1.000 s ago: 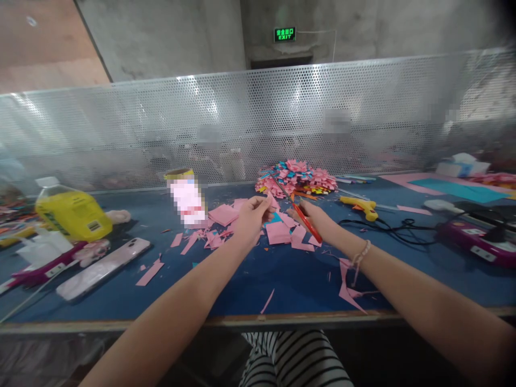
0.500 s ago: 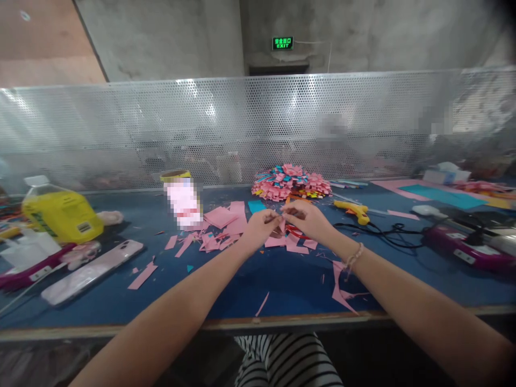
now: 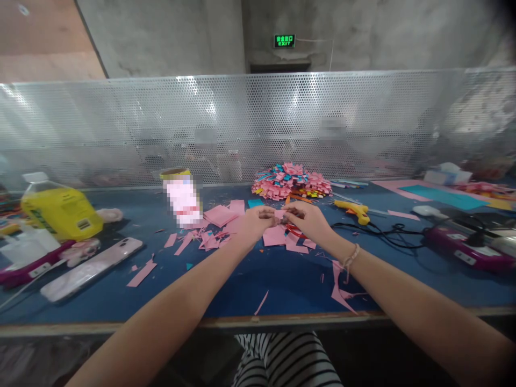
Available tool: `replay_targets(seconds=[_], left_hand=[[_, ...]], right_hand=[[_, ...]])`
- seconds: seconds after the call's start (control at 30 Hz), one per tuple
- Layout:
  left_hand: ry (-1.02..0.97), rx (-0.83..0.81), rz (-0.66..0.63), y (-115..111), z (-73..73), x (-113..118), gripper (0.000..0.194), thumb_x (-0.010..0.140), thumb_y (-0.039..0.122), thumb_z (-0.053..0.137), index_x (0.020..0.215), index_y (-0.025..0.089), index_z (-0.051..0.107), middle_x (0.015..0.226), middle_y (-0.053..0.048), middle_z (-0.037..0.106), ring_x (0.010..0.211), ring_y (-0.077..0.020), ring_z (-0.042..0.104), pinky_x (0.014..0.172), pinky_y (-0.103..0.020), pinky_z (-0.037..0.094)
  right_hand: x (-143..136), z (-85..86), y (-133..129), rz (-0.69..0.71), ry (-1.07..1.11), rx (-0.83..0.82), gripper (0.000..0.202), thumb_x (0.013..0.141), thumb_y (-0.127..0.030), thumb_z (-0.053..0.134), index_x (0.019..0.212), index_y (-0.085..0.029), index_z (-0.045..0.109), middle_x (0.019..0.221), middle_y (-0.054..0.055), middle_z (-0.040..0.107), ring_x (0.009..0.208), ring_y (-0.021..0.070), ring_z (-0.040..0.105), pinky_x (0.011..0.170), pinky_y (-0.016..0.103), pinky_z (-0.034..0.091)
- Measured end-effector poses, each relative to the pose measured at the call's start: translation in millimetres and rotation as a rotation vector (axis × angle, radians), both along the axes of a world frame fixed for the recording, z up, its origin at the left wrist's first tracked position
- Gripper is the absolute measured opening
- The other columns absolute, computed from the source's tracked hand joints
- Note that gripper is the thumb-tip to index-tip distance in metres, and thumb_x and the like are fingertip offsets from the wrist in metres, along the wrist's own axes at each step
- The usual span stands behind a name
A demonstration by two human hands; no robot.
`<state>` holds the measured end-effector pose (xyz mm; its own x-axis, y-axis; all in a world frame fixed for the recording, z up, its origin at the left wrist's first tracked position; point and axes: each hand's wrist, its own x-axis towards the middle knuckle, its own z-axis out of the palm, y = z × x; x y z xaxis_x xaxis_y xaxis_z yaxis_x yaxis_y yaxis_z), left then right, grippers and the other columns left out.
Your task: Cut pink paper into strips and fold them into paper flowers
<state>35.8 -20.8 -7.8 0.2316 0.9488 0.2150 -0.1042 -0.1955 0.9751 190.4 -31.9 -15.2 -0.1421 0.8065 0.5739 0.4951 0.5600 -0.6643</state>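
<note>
My left hand [image 3: 258, 221] and my right hand [image 3: 304, 219] meet over the middle of the table, fingertips pinched together. A small piece of pink paper [image 3: 279, 214] shows between them, partly hidden by the fingers. Pink paper pieces [image 3: 274, 236] lie just under the hands. Left of them is a pile of larger pink sheets and cut strips [image 3: 221, 216]. Behind the hands sits a heap of fringed paper pieces [image 3: 290, 180], mostly pink with some blue and yellow. To the right lies a yellow glue gun [image 3: 357, 211] with a black cord.
A phone with a lit screen [image 3: 183, 201] leans on a yellow roll. Further left are a yellow-labelled jug [image 3: 60, 212], another phone [image 3: 92, 269] and a purple power strip [image 3: 36, 269]. A second power strip [image 3: 463, 250] lies right. A perforated metal screen [image 3: 226, 123] stands behind.
My left hand's fingers have straightened and turned slightly around the small pink paper. My right hand has barely shifted, still pinching near it.
</note>
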Motion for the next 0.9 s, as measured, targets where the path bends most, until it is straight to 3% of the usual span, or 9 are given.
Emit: replay_targets(seconds=[0.2, 0.9], left_hand=[[-0.038, -0.009, -0.037, 0, -0.7, 0, 0.008, 0.058, 0.017, 0.062, 0.062, 0.012, 0.058, 0.058, -0.001, 0.059, 0.055, -0.0078, 0.055, 0.064, -0.025, 0.048], [0.006, 0.079, 0.045, -9, 4.9, 4, 0.016, 0.056, 0.025, 0.065, 0.059, 0.012, 0.055, 0.053, -0.001, 0.057, 0.05, -0.009, 0.053, 0.055, -0.026, 0.048]], right_hand=[[-1, 8.0, -6, -0.082, -0.138, 0.179, 0.015, 0.072, -0.021, 0.051, 0.08, -0.022, 0.063, 0.083, 0.004, 0.063, 0.081, 0.0168, 0.055, 0.075, 0.032, 0.043], [-3, 8.8, -10, -0.076, -0.127, 0.246, 0.011, 0.071, -0.021, 0.052, 0.07, -0.023, 0.062, 0.072, 0.003, 0.059, 0.075, 0.0168, 0.052, 0.068, 0.03, 0.042]])
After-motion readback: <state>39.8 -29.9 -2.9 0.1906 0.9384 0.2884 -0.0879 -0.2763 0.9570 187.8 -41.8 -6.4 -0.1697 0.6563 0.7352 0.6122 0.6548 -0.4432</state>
